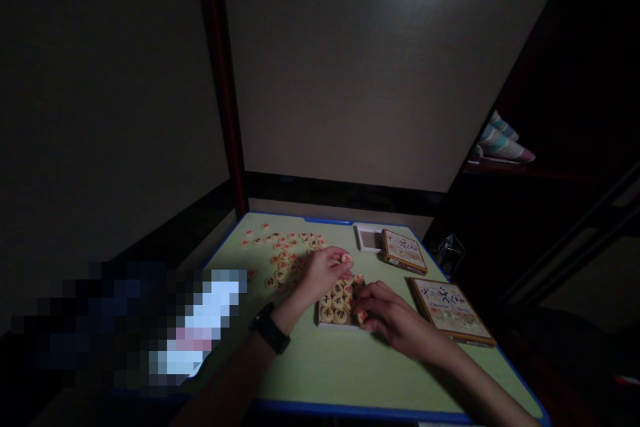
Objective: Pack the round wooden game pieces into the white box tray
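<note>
A small white tray [320,322] on the green table [325,367] holds several round cream game pieces with black and red characters. My left hand [323,271], with a black watch on its wrist, hovers over the tray's far edge and pinches one round piece [346,259] between its fingertips. Curled over the tray's right side, my right hand [387,317] has its fingers closed on a piece [361,317] at the tray's near right corner. Many more loose pieces [285,253] lie scattered on the table beyond my left hand.
Two printed box lids lie on the right: one near [453,310], one farther back [404,251], next to an empty white tray [367,238]. The table has a blue rim [350,408]. A dark post and walls stand behind; shelves on the right hold folded cloth [503,141].
</note>
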